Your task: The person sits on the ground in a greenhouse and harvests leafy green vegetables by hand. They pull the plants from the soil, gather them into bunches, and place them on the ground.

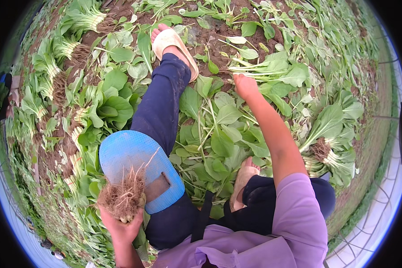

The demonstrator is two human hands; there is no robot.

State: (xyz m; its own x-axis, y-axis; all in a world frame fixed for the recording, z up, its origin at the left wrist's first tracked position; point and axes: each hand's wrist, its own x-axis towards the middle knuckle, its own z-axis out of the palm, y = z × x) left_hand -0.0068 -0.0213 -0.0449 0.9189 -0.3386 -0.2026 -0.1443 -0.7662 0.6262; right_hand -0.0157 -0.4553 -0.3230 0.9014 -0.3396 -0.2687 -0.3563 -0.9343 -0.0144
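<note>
My left hand [122, 224] is closed around a bunch of leafy greens, with its tangled brown roots [124, 194] facing up. Beside it, a blue foam pad [137, 160] with a slot lies over my knee. Stretched forward, my right hand [245, 85] has its fingers curled at the pale stems of loose leafy greens [271, 70] lying on the soil. The fingertips are partly hidden, so whether they grip a stem is unclear. Between my legs lies a heap of loose green leaves [221, 134].
Rubber-banded bunches of greens [75, 164] line the left side, with more bunches [65, 48] at the upper left. Another group of bunches [331, 149] lies at the right. My sandalled feet rest among leaves and brown soil [217, 43].
</note>
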